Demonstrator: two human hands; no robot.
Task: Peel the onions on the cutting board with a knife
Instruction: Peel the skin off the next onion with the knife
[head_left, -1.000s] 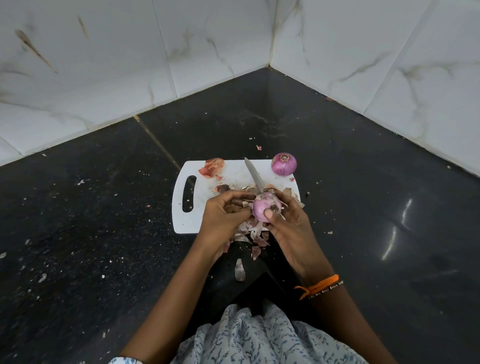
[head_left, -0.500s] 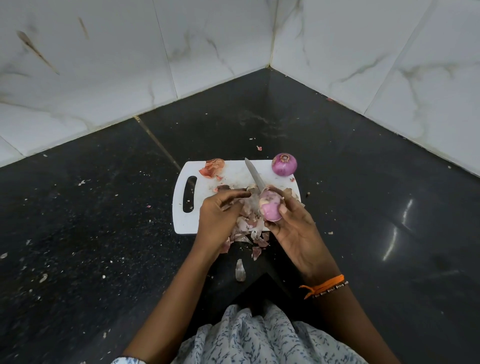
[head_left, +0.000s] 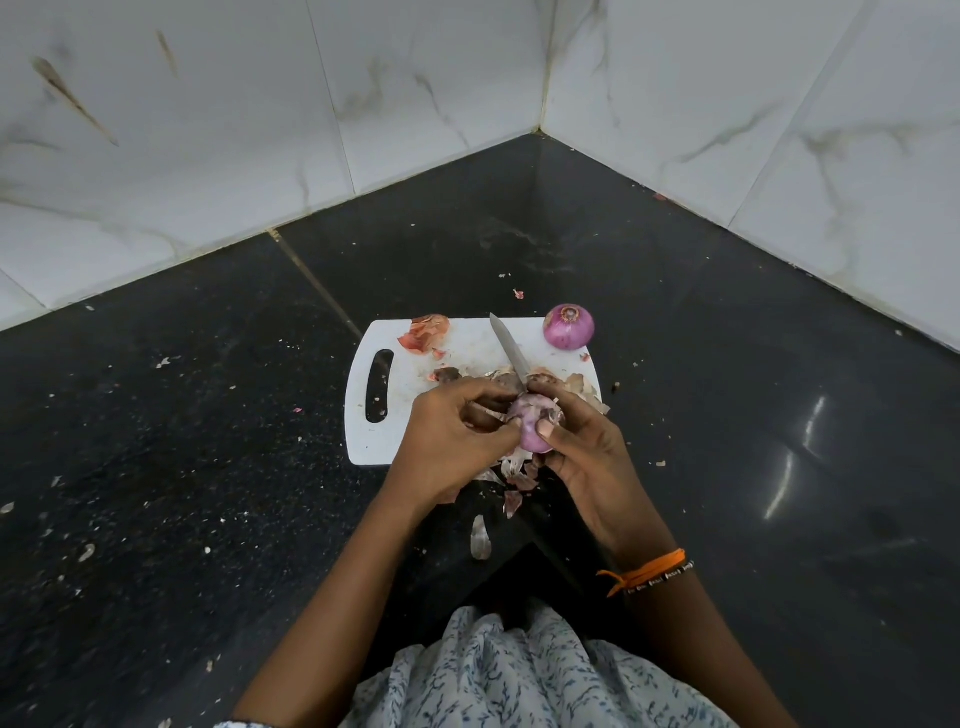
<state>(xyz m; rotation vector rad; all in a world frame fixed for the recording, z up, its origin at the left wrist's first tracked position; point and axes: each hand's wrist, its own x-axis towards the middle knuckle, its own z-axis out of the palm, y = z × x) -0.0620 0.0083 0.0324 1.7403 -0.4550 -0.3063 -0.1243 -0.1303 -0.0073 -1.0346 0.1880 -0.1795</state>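
White marble-veined wall tiles (head_left: 426, 104) meet a glossy black floor (head_left: 779, 389).

Readable text: none that I can make out anywhere.
Band on my right wrist (head_left: 655, 574): small pale marks along the dark strand, too small to read.
Cutting board (head_left: 395, 441): no brand or label showing.
Knife (head_left: 508, 349): blade carries no legible stamp.
Wall tiles (head_left: 415, 93): veining only, no signs.
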